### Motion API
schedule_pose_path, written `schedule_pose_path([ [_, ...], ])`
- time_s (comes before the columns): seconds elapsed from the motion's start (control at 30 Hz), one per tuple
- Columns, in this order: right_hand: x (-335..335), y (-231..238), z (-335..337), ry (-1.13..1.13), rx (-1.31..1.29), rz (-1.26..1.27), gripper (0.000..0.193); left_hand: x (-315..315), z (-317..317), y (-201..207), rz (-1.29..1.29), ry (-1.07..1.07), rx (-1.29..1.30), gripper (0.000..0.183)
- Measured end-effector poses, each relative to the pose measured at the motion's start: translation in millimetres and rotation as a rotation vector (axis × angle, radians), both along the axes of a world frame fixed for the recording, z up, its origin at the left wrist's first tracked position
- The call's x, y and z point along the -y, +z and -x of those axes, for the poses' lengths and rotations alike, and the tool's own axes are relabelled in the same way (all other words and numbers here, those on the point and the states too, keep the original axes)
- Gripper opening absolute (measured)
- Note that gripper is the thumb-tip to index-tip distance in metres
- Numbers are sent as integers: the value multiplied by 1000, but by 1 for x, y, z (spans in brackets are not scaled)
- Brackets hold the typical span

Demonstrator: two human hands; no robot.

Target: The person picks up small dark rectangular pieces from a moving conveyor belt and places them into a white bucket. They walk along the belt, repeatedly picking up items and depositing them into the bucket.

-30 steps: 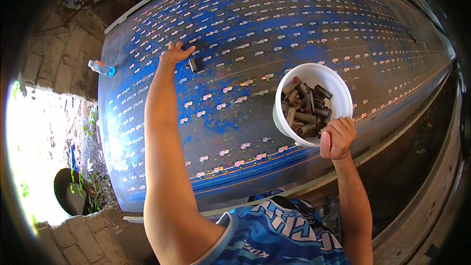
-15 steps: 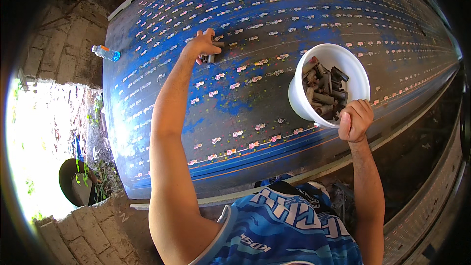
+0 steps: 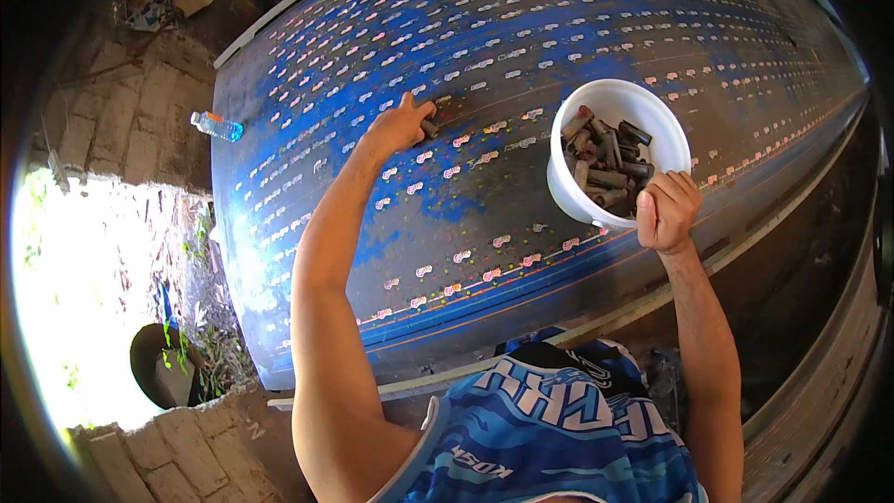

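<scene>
My left hand [image 3: 399, 125] is stretched out over the broad blue-and-black printed surface [image 3: 484, 168]. Its fingers are curled closed around a short dark cylinder [image 3: 429, 129], whose end sticks out on the right; whether more lie under the palm is hidden. My right hand [image 3: 669, 210] grips the near right rim of a white plastic bucket [image 3: 672, 130], thumb outside. The bucket leans so its mouth faces me. Inside lie several short, brown and dark grey tube-like pieces [image 3: 610, 144], heaped loosely.
A clear bottle of blue liquid with an orange band [image 3: 218, 127] lies at the surface's left edge. Small repeated printed marks cover the surface. On the left are brick paving [image 3: 186, 466] and a dark round opening [image 3: 166, 368]. A pale rail [image 3: 521, 354] runs along the near edge.
My left hand has moved slightly nearer and to the right, and its fingers have closed round a cylinder. The bucket and my right hand have shifted slightly left in the picture.
</scene>
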State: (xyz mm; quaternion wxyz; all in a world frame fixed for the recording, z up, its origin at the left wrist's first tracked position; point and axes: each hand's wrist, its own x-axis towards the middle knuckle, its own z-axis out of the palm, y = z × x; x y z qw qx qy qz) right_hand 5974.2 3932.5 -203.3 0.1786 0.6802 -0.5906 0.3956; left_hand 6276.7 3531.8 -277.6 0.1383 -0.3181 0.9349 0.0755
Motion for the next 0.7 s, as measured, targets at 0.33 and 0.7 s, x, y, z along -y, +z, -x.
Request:
schedule_pose_path([
  [0.33, -1, 2, 3, 5, 15, 74, 18, -21, 8, 59, -586, 208, -709, 44],
  [0.7, -10, -4, 3, -7, -5, 65, 16, -211, 170, 154, -215, -423, -577, 59],
])
